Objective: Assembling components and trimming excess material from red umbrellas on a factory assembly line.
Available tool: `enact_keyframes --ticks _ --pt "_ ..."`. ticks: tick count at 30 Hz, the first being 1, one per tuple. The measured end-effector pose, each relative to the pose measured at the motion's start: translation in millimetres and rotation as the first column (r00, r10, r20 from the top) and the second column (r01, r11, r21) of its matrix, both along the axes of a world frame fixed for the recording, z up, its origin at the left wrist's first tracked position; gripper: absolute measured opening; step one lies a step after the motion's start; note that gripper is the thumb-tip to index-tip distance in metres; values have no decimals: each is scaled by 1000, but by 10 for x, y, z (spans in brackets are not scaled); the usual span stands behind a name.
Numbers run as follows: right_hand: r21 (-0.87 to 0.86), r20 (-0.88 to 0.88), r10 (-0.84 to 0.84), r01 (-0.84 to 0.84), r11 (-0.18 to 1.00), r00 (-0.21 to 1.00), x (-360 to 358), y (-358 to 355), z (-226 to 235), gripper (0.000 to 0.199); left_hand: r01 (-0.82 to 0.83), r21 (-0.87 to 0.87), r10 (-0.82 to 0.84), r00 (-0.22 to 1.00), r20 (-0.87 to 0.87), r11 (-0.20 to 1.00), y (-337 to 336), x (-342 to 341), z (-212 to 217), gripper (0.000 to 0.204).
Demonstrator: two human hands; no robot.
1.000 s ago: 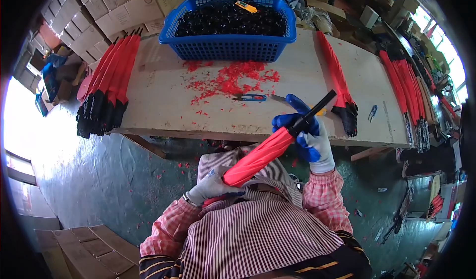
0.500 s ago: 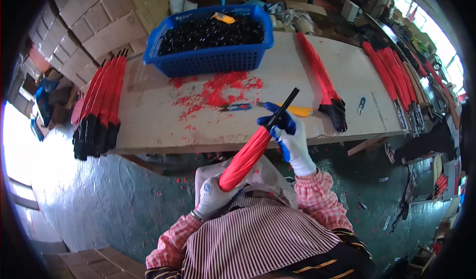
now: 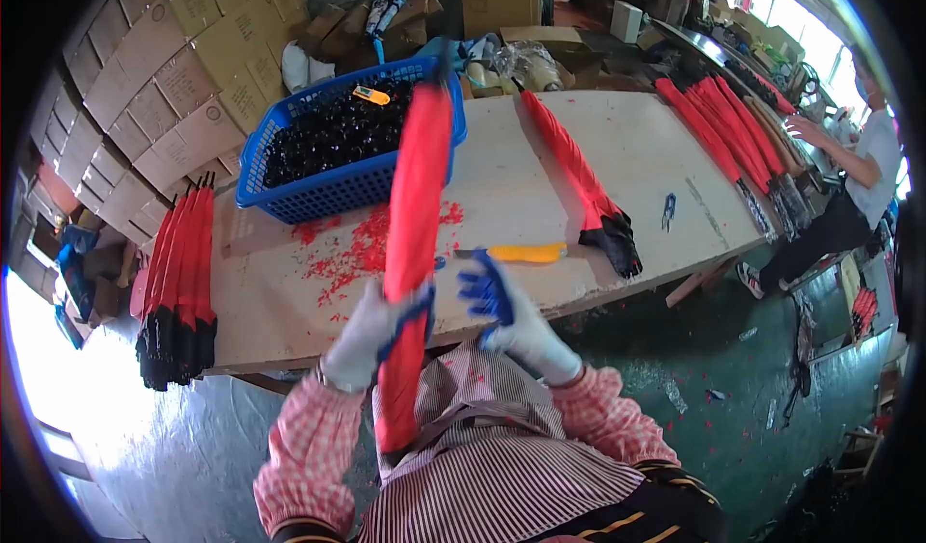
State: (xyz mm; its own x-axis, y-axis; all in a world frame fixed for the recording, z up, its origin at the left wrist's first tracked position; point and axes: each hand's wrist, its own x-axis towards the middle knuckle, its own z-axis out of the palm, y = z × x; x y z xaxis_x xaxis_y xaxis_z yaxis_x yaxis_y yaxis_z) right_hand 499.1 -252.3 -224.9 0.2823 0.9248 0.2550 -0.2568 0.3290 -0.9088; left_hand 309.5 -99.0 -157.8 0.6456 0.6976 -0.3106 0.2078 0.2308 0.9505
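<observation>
Red pleated fabric is covering a long, closed, slim umbrella (image 3: 415, 225), which is leaning nearly upright before the person, its lower end resting near the striped apron (image 3: 502, 471). The white-and-blue gloved left hand (image 3: 359, 342) is wrapping round the lower half and seemingly carrying the load alone; the matching gloved right hand (image 3: 521, 323) is spreading wide, holding nothing.

That single low grip is probably the weak point: with so much length standing above it, the top could be swaying or the smooth cloth twisting inside the glove. Its blurred dark tip is crossing the right side of the blue slatted plastic basket (image 3: 323, 196) in view; whether they are touching, I cannot tell. A swing could be knocking the rim or scattering the glossy black pieces (image 3: 318, 143) inside.

A yellow-handled tool with a thin dark blade (image 3: 526, 253) is lying on the pale desk (image 3: 637, 152), just beyond the right fingertips, so a careless sweep could be nicking the glove or cloth. Another red umbrella with a black lower end (image 3: 569, 162) is reaching close to the front edge, where a passing sleeve could be pushing it off.
</observation>
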Motion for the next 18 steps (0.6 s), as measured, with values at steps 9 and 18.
enact_keyframes --ticks 9,18 --pt "-261 381 -371 484 836 847 1407 48 585 90 -91 807 -208 944 257 583 585 1599 -74 76" --pt "-200 838 -250 699 687 486 4486 982 -824 74 496 862 -158 864 -477 106 579 2060 -1636 73"
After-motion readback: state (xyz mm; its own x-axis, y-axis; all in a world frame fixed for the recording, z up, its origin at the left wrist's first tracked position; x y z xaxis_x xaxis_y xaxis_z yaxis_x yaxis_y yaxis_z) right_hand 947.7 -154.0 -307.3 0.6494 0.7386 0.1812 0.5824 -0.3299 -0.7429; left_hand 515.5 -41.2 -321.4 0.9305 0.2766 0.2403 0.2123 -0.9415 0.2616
